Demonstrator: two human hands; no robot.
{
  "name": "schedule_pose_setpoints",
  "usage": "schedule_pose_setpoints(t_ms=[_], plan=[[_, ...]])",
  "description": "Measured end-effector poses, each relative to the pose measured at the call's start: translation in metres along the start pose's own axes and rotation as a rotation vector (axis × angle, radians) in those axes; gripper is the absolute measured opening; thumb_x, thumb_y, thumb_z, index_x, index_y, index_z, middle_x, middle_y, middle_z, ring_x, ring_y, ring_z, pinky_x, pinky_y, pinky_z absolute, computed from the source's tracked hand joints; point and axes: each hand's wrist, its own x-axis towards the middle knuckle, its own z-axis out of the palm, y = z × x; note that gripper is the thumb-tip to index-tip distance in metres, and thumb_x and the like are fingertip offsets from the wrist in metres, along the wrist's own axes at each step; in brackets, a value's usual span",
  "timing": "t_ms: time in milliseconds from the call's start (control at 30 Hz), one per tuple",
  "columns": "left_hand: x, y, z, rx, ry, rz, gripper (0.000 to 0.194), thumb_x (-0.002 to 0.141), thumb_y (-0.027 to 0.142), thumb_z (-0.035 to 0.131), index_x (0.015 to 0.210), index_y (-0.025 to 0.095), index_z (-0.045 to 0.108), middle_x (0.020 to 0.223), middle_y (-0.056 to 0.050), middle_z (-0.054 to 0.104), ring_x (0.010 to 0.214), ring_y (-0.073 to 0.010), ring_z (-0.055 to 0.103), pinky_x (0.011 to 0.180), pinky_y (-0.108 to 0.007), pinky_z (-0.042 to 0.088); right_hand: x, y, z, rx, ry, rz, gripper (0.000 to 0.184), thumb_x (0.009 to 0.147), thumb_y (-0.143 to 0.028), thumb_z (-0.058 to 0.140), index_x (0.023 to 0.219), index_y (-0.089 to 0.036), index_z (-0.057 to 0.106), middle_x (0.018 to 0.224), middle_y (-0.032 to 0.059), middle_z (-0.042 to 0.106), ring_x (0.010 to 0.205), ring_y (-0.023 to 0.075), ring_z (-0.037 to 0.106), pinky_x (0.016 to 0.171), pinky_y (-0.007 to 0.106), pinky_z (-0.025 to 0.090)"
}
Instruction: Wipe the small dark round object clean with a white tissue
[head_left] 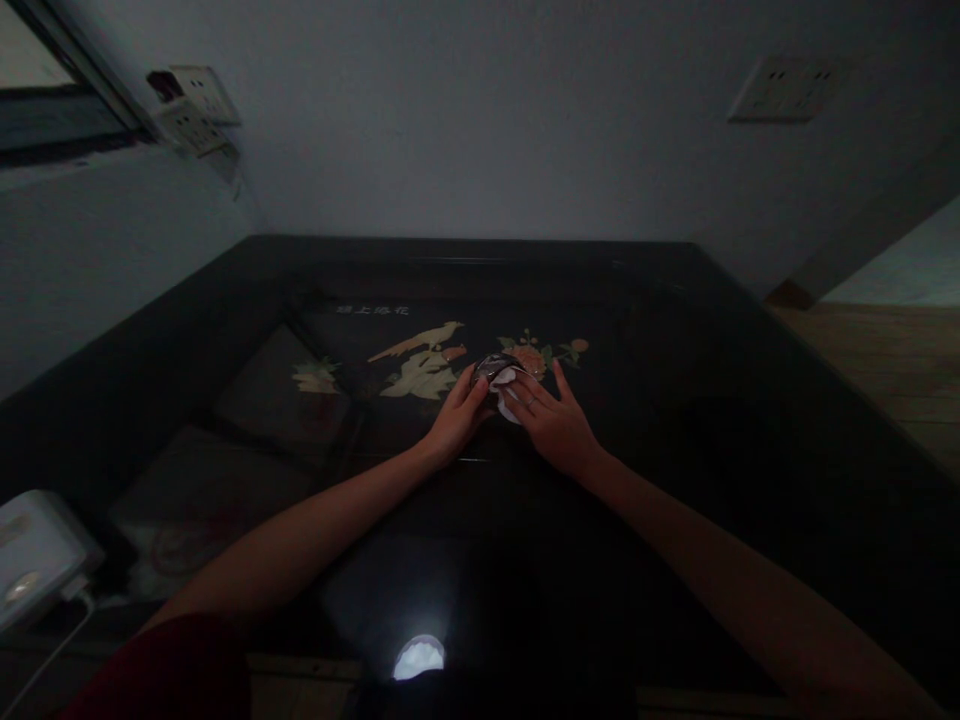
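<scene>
- A dark red sleeve (180, 670) is nearest the camera, at 7 o'clock, with the left forearm reaching out of it toward the centre.
- A dark, shiny rounded object (490, 366) sits at the dial's centre, between the hands and about equally near both; its long axis cannot be told.
- The left hand (452, 422) grips it from its 8 o'clock side, fingers curled.
- The right hand (561, 425) comes from 4 o'clock, pinching a white cloth (509, 404) against the object; one finger points toward 12.
- Around them spreads a black glossy table (675, 480), a bird design (424, 362) at 10 o'clock, an orange flower (528, 360) at 2.
- A white box (45, 555) with a cable (56, 648) lies at 8 o'clock, well apart; nothing visibly blocks the hands.
</scene>
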Motion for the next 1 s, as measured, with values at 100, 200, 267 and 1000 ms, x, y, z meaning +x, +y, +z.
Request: schedule_pose_setpoints(t_ms=[100, 200, 267, 1000], plan=[[0.0, 0.0, 0.002, -0.017, 0.027, -0.015, 0.039, 0.079, 0.039, 0.068, 0.114, 0.026, 0.058, 0.12, -0.004, 0.059, 0.103, -0.0169, 0.056, 0.079, -0.024, 0.047, 0.0, -0.004, 0.003, 0.005, -0.001, 0.009, 0.045, 0.093, -0.007, 0.037, 0.135, -0.013, 0.048, 0.14, 0.0165, 0.05, 0.133, 0.0286, 0.043, 0.11, 0.067, 0.019], [0.001, -0.003, 0.001, -0.022, 0.012, -0.002, 0.042, 0.078, 0.04, 0.068, 0.115, 0.025, 0.057, 0.118, -0.004, 0.061, 0.104, -0.017, 0.057, 0.084, -0.026, 0.047, 0.0, -0.012, 0.004, 0.03, 0.022, 0.01, 0.039, 0.092, -0.007, 0.038, 0.129, -0.008, 0.053, 0.13, 0.0177, 0.06, 0.125, 0.0275, 0.052, 0.11, 0.058, 0.027], [0.002, -0.005, -0.002, -0.001, -0.026, 0.015, 0.045, 0.078, 0.041, 0.068, 0.117, 0.025, 0.056, 0.12, -0.005, 0.061, 0.107, -0.0185, 0.057, 0.087, -0.029, 0.046, 0.0, -0.017, 0.004, 0.071, 0.046, 0.027, 0.036, 0.092, -0.008, 0.039, 0.123, -0.007, 0.056, 0.121, 0.0176, 0.065, 0.117, 0.0259, 0.058, 0.107, 0.052, 0.034], [0.0, -0.005, -0.002, 0.011, -0.002, 0.019, 0.042, 0.079, 0.038, 0.068, 0.117, 0.024, 0.056, 0.119, -0.005, 0.061, 0.102, -0.0164, 0.057, 0.083, -0.027, 0.047, -0.001, -0.006, 0.006, 0.018, 0.033, -0.107, 0.038, 0.092, -0.008, 0.038, 0.124, -0.002, 0.057, 0.122, 0.0193, 0.064, 0.117, 0.0263, 0.059, 0.102, 0.043, 0.046]])
